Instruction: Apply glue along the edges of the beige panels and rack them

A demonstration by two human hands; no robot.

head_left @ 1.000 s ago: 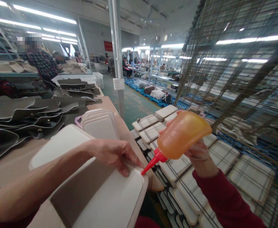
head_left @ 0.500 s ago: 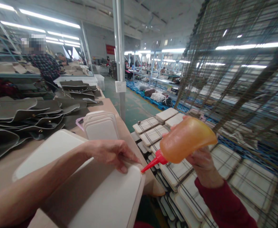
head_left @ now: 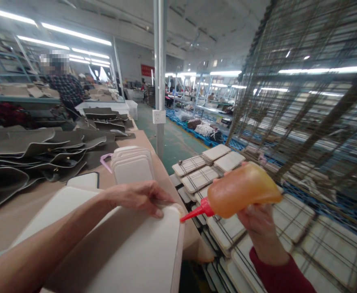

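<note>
My left hand (head_left: 140, 196) pinches the far corner of a white rounded panel (head_left: 138, 252) that lies on the brown worktable (head_left: 10, 215). My right hand (head_left: 259, 224) grips an orange squeeze bottle (head_left: 242, 189) with a red nozzle (head_left: 193, 211). The nozzle tip touches the panel's top right corner, right beside my left thumb. A brown strip runs along the panel under my left forearm.
A stack of white panels (head_left: 132, 167) stands further along the table, with grey leather pieces (head_left: 35, 148) piled at the left. Wire racks (head_left: 303, 101) and trays of white panels (head_left: 215, 171) fill the right. A person in a plaid shirt (head_left: 65, 87) stands behind the table. A pillar (head_left: 160, 77) rises ahead.
The bottle has tilted flatter and its nozzle tip has moved up along the panel's edge to the corner. My left hand stays pinched on the corner. The view has shifted slightly.
</note>
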